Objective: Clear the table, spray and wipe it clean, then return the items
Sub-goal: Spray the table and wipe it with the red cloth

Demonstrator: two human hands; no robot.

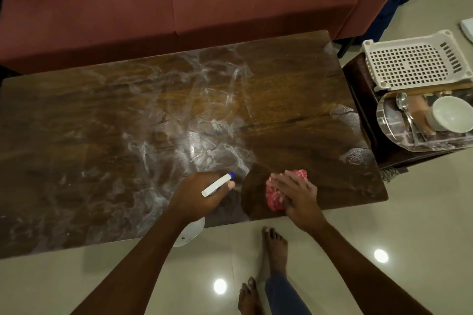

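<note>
Single head view, looking steeply down, close over the table point(76, 161), wide-angle

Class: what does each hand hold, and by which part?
Left hand grips the spray bottle at its neck, below the white head. Right hand holds nothing: it presses flat on top of the red cloth.

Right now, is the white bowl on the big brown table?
No, the white bowl sits on a tray on the small stand beside the table.
</note>
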